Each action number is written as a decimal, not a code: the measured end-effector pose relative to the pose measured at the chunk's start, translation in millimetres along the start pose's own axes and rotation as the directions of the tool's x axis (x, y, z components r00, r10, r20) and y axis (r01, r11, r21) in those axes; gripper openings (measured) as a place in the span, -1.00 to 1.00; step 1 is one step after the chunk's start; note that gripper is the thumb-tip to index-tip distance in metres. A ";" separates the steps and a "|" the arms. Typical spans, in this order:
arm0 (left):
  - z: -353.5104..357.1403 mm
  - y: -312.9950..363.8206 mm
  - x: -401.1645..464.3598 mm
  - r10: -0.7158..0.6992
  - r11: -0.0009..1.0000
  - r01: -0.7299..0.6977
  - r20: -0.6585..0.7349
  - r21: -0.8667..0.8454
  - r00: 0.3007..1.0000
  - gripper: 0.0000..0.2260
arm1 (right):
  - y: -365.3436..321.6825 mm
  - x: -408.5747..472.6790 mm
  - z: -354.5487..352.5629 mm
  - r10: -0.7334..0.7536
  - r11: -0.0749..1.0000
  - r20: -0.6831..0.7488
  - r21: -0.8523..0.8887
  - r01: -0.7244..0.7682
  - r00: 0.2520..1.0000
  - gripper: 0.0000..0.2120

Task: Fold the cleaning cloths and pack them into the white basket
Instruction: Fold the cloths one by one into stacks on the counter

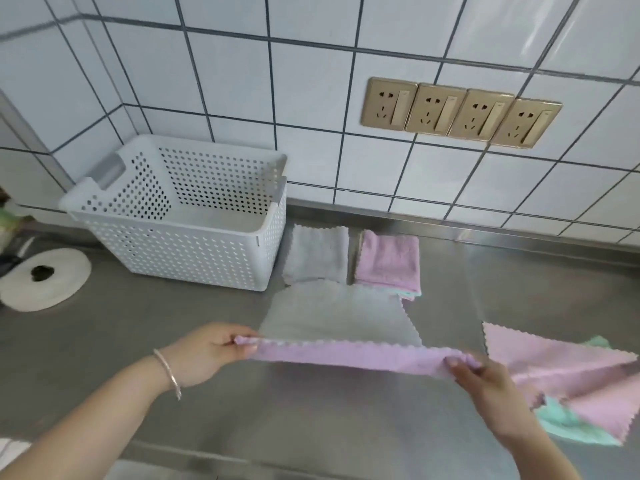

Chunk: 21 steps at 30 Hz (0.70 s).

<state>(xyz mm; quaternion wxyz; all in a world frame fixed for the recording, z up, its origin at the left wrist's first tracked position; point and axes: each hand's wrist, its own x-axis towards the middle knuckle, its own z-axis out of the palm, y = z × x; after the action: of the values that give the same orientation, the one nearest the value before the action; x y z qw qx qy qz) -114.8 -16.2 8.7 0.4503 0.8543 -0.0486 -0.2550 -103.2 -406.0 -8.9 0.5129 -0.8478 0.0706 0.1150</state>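
White basket [194,244] sits at centre left. At lower centre, left hand [204,355] and right hand [485,379] each pinch 1 corner of the stretched pink-grey cloth [346,344]. A loose pinch could drop an edge, skewing the fold.

A brushed stainless-steel surface [311,427] with a dull sheen is backed by glossy white ceramic wall tiles [311,81] set in dark grout. A matt white plastic basket [180,251], perforated all over, is seen beside soft, fuzzy microfibre cloths with pinked zigzag edges: a folded grey cloth [317,258], a folded pink cloth [389,263] and a pink-and-grey cloth [346,355]. Metallic gold sockets [460,112] look satin-smooth, and a thin shiny metal bracelet [169,372] is worn.
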 end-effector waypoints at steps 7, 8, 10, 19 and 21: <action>73.8 -98.3 6.6 -0.317 0.947 0.320 0.189 0.014 0.929 -0.71 | 99.6 -23.5 32.0 0.294 0.956 0.187 -0.076 -0.285 0.937 -0.73; 79.5 -102.7 7.7 -0.337 0.938 0.345 0.207 -0.003 0.918 -0.77 | 102.1 -24.9 32.6 0.324 0.946 0.182 -0.098 -0.310 0.929 -0.76; 86.8 -107.1 11.2 -0.372 0.922 0.387 0.238 -0.015 0.897 -0.82 | 103.0 -27.2 33.0 0.382 0.923 0.187 -0.132 -0.362 0.905 -0.84; 67.7 -98.8 52.6 -0.398 0.917 0.398 0.031 -0.025 0.917 -0.79 | 81.3 18.1 41.7 0.400 0.907 0.185 -0.220 -0.359 0.898 -0.80; 64.1 -92.0 66.9 -0.402 0.915 0.403 -0.058 0.002 0.914 -0.79 | 76.2 37.2 44.0 0.366 0.909 0.146 -0.267 -0.320 0.919 -0.76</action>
<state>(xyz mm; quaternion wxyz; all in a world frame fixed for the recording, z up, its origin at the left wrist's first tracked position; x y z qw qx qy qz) -101.2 -30.6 -120.4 0.3836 0.8559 0.1393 -0.3176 -90.8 -402.4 -103.6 0.3836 -0.8621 0.1548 0.2926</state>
